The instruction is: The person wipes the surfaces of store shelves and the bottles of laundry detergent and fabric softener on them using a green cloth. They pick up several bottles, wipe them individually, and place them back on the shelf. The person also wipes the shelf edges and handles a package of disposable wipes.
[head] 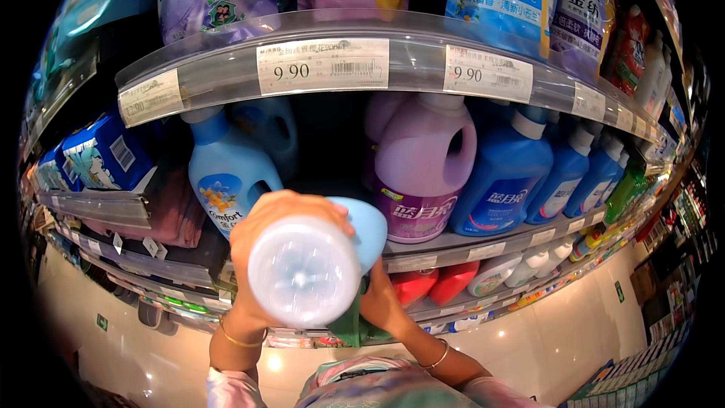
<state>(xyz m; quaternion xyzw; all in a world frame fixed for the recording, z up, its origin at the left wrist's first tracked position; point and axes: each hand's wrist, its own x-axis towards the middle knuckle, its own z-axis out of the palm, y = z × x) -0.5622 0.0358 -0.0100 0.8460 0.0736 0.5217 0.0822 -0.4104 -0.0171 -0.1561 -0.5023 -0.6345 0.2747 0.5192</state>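
Close to the camera, a light blue plastic bottle points its white, partly see-through cap up at me. My left hand is wrapped around it just under the cap. Partly hidden behind the bottle, my right hand is low on its right side, beside something green. What its fingers hold is out of sight. On the shelf just beyond stands a light blue Comfort bottle, to the left of a dark gap. A purple jug with a handle stands right of that gap.
An upper shelf edge with price tags juts out above the bottles, with soft refill pouches on it. Several dark blue bottles line the right. Blue packages sit at left. Red bottles are on a lower shelf.
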